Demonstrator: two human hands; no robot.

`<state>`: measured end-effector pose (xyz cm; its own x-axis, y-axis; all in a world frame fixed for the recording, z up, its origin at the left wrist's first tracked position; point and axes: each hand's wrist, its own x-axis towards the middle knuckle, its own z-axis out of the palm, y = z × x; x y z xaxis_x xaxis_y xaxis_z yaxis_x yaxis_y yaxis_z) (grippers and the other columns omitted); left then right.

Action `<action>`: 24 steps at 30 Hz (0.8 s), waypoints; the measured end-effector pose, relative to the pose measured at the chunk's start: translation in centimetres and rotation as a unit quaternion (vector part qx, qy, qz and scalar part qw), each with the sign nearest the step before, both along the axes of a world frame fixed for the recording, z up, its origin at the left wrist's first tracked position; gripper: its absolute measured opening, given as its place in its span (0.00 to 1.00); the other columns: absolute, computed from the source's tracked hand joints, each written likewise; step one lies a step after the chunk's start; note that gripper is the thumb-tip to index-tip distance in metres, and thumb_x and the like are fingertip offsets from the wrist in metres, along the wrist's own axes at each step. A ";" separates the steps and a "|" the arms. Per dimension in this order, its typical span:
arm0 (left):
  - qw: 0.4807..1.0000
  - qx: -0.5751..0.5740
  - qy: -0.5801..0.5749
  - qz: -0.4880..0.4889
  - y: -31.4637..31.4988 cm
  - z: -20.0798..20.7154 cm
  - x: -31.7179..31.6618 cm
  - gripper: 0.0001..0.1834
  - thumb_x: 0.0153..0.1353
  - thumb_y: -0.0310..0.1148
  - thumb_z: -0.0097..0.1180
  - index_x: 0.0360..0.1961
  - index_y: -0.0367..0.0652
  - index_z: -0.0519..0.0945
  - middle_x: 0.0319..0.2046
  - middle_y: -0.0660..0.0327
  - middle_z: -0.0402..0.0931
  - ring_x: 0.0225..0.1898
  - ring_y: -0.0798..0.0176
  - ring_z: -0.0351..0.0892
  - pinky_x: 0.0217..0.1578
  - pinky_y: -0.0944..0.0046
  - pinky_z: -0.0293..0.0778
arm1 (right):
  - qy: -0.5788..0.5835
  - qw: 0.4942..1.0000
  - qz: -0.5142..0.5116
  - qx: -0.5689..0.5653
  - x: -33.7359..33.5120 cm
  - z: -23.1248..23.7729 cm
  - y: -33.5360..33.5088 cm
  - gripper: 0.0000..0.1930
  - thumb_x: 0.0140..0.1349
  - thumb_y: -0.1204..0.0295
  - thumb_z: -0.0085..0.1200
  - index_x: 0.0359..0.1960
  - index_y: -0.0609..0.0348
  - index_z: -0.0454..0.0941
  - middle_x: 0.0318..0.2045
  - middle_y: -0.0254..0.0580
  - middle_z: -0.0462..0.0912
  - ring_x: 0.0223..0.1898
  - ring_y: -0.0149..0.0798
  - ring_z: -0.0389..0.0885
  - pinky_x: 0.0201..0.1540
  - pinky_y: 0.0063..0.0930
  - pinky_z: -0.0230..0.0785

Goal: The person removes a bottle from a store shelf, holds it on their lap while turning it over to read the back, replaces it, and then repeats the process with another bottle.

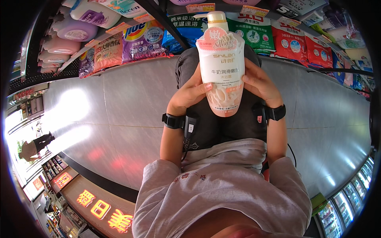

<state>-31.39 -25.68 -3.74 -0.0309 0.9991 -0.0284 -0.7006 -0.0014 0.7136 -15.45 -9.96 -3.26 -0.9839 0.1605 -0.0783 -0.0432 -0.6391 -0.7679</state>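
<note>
Between my two hands I hold a white shower gel bottle (221, 67) with a pale pink lower part, a gold-and-cream cap and a pink tag round its neck. It stands upright over my lap with its label toward me. My left hand (193, 90) wraps its left side, the thumb lying on the front. On the right side my right hand (260, 84) grips it in the same way, thumb on the front. The other fingers of both hands are mostly hidden behind the bottle. Each wrist wears a black strap with a small device.
Ahead, a low shelf holds purple, blue, green and red detergent bags, among them a red bag (289, 43). Bottles, such as a lilac one (75, 29), fill the upper left shelf. A wooden counter (95, 198) is at lower left, glass-door coolers (343, 208) at lower right. A person (35, 146) stands far left.
</note>
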 end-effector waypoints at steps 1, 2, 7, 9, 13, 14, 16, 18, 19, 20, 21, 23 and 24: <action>1.000 0.001 -0.001 -0.001 0.0 0.1 0.0 0.46 0.58 0.35 0.55 0.67 0.43 0.36 0.64 0.55 0.48 0.65 0.58 0.49 0.62 0.58 0.51 | 0.000 1.000 0.001 -0.001 0.0 0.1 0.0 0.32 0.61 0.69 0.50 0.64 0.63 0.49 0.58 0.41 0.63 0.60 0.34 0.60 0.61 0.30 0.54; 1.000 0.001 -0.003 -0.001 0.0 0.1 0.0 0.46 0.58 0.35 0.55 0.67 0.43 0.36 0.64 0.55 0.48 0.65 0.58 0.48 0.62 0.58 0.51 | 0.000 1.000 0.001 -0.001 0.0 0.0 0.0 0.32 0.61 0.69 0.50 0.64 0.63 0.49 0.58 0.41 0.63 0.60 0.34 0.60 0.61 0.30 0.54; 1.000 0.005 -0.004 -0.003 0.0 0.0 0.0 0.46 0.58 0.34 0.55 0.67 0.43 0.36 0.64 0.55 0.48 0.65 0.58 0.48 0.61 0.58 0.51 | 0.002 1.000 -0.007 -0.004 0.1 -0.1 -0.1 0.32 0.61 0.70 0.50 0.64 0.64 0.49 0.58 0.41 0.63 0.60 0.34 0.60 0.61 0.30 0.53; 1.000 0.007 -0.004 -0.006 0.0 0.1 0.0 0.46 0.57 0.34 0.55 0.67 0.43 0.36 0.64 0.55 0.48 0.65 0.58 0.48 0.62 0.58 0.50 | 0.001 1.000 -0.005 -0.005 0.2 -0.2 0.0 0.32 0.61 0.70 0.51 0.64 0.64 0.49 0.58 0.41 0.63 0.60 0.34 0.60 0.61 0.30 0.53; 1.000 0.009 -0.005 -0.006 0.0 0.2 0.0 0.46 0.57 0.34 0.55 0.67 0.42 0.37 0.64 0.55 0.48 0.65 0.58 0.48 0.62 0.58 0.50 | 0.004 1.000 -0.006 -0.010 0.2 -0.1 0.0 0.32 0.60 0.70 0.51 0.63 0.64 0.49 0.58 0.41 0.63 0.60 0.34 0.60 0.61 0.30 0.53; 1.000 0.007 -0.005 -0.005 0.0 0.2 0.0 0.46 0.57 0.35 0.55 0.67 0.42 0.37 0.64 0.55 0.48 0.65 0.58 0.48 0.62 0.58 0.50 | 0.005 1.000 -0.006 -0.010 0.2 -0.1 0.0 0.32 0.60 0.70 0.51 0.63 0.64 0.49 0.58 0.41 0.63 0.60 0.34 0.60 0.61 0.30 0.53; 1.000 0.007 -0.004 -0.003 0.0 0.1 0.0 0.46 0.57 0.34 0.55 0.67 0.42 0.37 0.64 0.55 0.48 0.65 0.58 0.48 0.62 0.58 0.50 | 0.008 1.000 -0.002 -0.009 0.1 -0.1 0.0 0.32 0.61 0.70 0.51 0.63 0.64 0.50 0.58 0.41 0.63 0.60 0.34 0.60 0.61 0.30 0.53; 1.000 0.008 -0.003 -0.002 0.0 0.1 0.0 0.46 0.57 0.34 0.55 0.67 0.42 0.37 0.64 0.55 0.48 0.65 0.58 0.48 0.62 0.58 0.50 | 0.007 1.000 -0.002 -0.009 0.1 -0.1 0.0 0.32 0.61 0.70 0.51 0.63 0.64 0.50 0.58 0.41 0.63 0.60 0.34 0.60 0.61 0.30 0.53; 1.000 0.008 -0.004 -0.002 0.0 0.2 0.0 0.45 0.57 0.34 0.55 0.67 0.42 0.37 0.64 0.55 0.48 0.65 0.58 0.48 0.62 0.58 0.50 | 0.006 1.000 -0.002 -0.009 0.1 -0.1 0.0 0.31 0.61 0.70 0.51 0.63 0.64 0.50 0.58 0.41 0.64 0.60 0.33 0.60 0.61 0.30 0.53; 1.000 0.008 -0.005 -0.002 0.0 0.2 0.0 0.45 0.57 0.34 0.55 0.67 0.42 0.37 0.64 0.55 0.49 0.65 0.58 0.49 0.62 0.58 0.50 | 0.006 1.000 -0.002 -0.010 0.1 -0.1 0.0 0.31 0.61 0.70 0.51 0.63 0.64 0.50 0.58 0.41 0.64 0.60 0.33 0.60 0.61 0.30 0.53; 1.000 0.008 -0.005 -0.002 0.0 0.2 0.0 0.45 0.57 0.34 0.55 0.67 0.42 0.37 0.64 0.55 0.49 0.65 0.58 0.49 0.62 0.58 0.50 | 0.005 1.000 -0.001 -0.009 0.1 -0.2 0.1 0.31 0.61 0.69 0.51 0.63 0.64 0.51 0.58 0.40 0.64 0.60 0.33 0.61 0.61 0.30 0.53; 1.000 0.008 -0.001 0.002 0.1 0.1 0.0 0.45 0.57 0.34 0.55 0.67 0.42 0.38 0.64 0.55 0.49 0.65 0.58 0.50 0.61 0.58 0.51 | 0.005 1.000 0.001 -0.008 0.1 -0.4 0.1 0.31 0.61 0.69 0.50 0.63 0.63 0.51 0.58 0.40 0.64 0.60 0.33 0.61 0.61 0.30 0.54; 1.000 0.008 -0.001 0.003 0.1 0.1 0.0 0.45 0.57 0.34 0.55 0.67 0.42 0.38 0.64 0.55 0.49 0.65 0.58 0.50 0.61 0.58 0.51 | 0.002 1.000 -0.001 -0.008 0.1 -0.5 0.1 0.31 0.61 0.68 0.50 0.63 0.63 0.51 0.58 0.40 0.63 0.59 0.33 0.61 0.61 0.30 0.54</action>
